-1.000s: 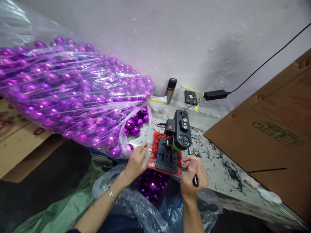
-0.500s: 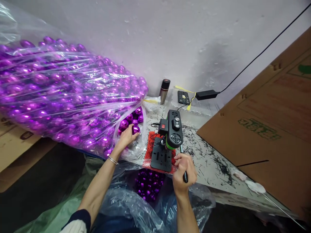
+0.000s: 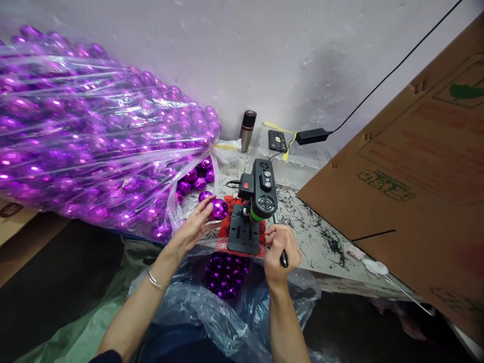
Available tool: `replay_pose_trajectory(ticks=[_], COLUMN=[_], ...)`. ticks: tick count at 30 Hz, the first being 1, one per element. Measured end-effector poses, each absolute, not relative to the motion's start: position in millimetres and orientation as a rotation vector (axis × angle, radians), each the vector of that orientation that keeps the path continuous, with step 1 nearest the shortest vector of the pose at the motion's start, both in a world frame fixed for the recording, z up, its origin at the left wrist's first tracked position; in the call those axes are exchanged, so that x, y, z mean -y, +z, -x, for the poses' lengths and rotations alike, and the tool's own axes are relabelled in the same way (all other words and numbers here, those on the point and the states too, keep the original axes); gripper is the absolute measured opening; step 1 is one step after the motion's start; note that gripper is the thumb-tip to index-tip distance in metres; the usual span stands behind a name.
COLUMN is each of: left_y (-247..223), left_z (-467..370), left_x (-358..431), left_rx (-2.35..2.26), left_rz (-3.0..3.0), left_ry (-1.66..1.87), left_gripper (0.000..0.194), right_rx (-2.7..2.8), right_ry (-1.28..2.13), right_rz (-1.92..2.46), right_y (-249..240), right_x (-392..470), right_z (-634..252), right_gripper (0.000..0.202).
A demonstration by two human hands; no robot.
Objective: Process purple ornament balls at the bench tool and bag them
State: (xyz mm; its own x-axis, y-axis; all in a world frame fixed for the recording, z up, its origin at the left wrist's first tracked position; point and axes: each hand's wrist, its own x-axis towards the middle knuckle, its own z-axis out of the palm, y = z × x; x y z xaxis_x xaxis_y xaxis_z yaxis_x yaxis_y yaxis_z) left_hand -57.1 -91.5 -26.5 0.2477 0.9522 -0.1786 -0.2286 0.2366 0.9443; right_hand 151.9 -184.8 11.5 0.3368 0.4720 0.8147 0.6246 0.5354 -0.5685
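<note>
A shiny purple ball [image 3: 219, 209] is held at the fingertips of my left hand [image 3: 196, 224], beside the black machine [image 3: 264, 189]. My right hand [image 3: 283, 249] is wrapped round the machine's lever, whose black tip sticks out below the fist. The machine's black base plate [image 3: 244, 232] rests on a red mat [image 3: 226, 229]. Left of it, loose purple balls [image 3: 198, 181] lie at the mouth of a big clear bag [image 3: 94, 136] full of such balls. More purple balls [image 3: 227, 275] sit in clear plastic below the table edge.
Behind the machine stand a flask [image 3: 247, 131], a black patterned item [image 3: 277, 140] and a black power adapter [image 3: 312, 136] with its cable. Black scraps litter the white table [image 3: 310, 252]. A large cardboard box [image 3: 408, 191] leans in at the right.
My left hand has drawn a purple ball out of the bag's mouth, towards the machine. My right hand stays on the lever. The whole view has shifted slightly.
</note>
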Motion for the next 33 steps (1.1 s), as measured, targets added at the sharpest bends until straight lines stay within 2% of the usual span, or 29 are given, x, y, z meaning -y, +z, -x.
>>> replay_pose_trajectory(ticks=[5, 10, 19, 33], left_y=[-63.0, -91.3, -105.4, -119.9], left_z=[12.1, -10.1, -18.1, -28.3], left_x=[115.6, 121.7, 117.8, 116.9], left_rx=[-0.951, -1.131, -1.136, -1.168], left_rz=[-1.076, -1.426, -1.968, -2.096], left_ry=[0.953, 1.016, 1.062, 1.083], left_gripper=[0.056, 0.056, 0.06, 0.064], right_rx=[1.3, 1.325, 1.369, 1.355], right_ry=[-0.107, -0.111, -0.147, -0.23], right_rz=[1.095, 1.083, 1.104, 1.104], right_y=[29.6, 33.4, 21.7, 1.7], right_x=[180.9, 180.5, 184.2, 185.4], right_z=[-155.6, -157.3, -159.8, -154.4], right_gripper=[0.04, 0.039, 0.033, 0.035])
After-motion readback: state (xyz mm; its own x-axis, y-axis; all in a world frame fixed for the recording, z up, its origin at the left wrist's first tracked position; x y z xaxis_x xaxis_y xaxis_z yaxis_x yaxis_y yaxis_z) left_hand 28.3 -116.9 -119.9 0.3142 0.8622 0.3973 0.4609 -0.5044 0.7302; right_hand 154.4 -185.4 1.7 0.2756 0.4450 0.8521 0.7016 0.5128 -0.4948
